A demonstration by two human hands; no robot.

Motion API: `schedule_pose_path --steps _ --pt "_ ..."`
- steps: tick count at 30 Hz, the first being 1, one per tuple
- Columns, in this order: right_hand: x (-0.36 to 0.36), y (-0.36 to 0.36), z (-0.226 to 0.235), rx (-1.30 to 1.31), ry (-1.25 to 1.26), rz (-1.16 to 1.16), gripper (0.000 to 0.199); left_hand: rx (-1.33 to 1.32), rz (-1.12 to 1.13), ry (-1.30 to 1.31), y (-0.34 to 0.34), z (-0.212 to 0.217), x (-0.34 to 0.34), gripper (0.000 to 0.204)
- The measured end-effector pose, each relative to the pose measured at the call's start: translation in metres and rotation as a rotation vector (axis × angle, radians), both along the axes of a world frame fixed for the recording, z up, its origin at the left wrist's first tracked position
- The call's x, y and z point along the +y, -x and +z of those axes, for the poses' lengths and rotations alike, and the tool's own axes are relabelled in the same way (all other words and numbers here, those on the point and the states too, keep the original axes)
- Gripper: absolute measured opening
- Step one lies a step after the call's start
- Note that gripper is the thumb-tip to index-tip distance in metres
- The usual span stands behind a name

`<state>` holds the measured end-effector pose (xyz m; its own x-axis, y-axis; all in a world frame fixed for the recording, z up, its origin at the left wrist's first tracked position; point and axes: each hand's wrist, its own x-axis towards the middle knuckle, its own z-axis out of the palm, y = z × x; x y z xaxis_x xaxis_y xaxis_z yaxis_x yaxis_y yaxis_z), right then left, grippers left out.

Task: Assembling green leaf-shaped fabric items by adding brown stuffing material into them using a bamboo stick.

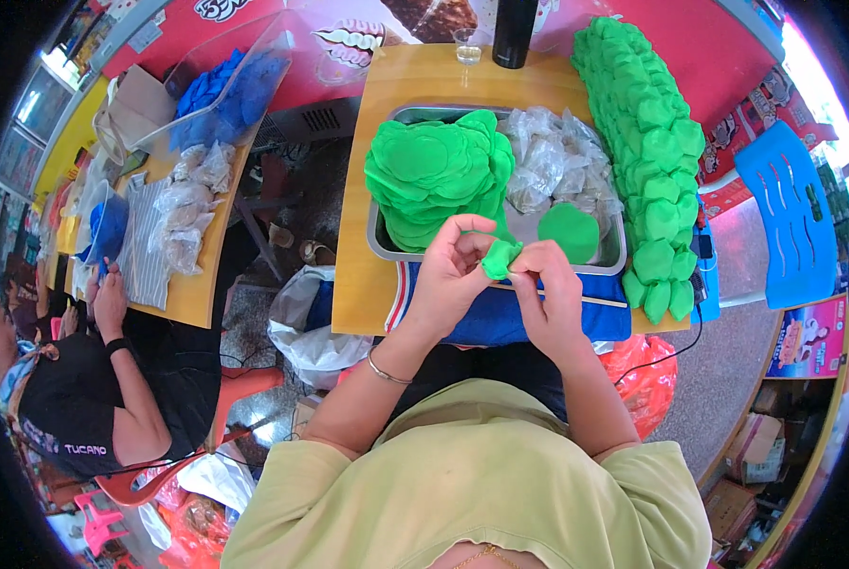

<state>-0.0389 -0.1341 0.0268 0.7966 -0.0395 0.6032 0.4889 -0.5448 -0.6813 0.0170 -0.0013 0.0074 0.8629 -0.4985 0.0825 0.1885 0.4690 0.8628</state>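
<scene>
My left hand (455,272) pinches a small gathered piece of green fabric (500,259) over the front edge of a metal tray (401,254). From the other side, my right hand (550,292) is closed on the same piece with thumb and forefinger. A tall pile of round green fabric pieces (434,171) fills the tray's left side. One flat green disc (569,233) lies at its right, before some clear plastic bags (553,156) whose contents I cannot make out. A thin stick (600,302) lies by my right hand, over a blue cloth (486,322).
A long heap of green petal-like pieces (657,161) lines the table's right side. Behind the tray stand a small glass (467,47) and a black bottle (515,33). A blue chair (790,218) is at right; a co-worker (92,398) sits at another table at left.
</scene>
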Motion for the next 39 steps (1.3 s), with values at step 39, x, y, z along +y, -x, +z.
schedule_pose_path --steps 39 --pt "-0.022 -0.011 0.01 0.315 -0.249 0.05 0.005 0.015 -0.073 -0.138 -0.001 0.015 0.01 0.039"
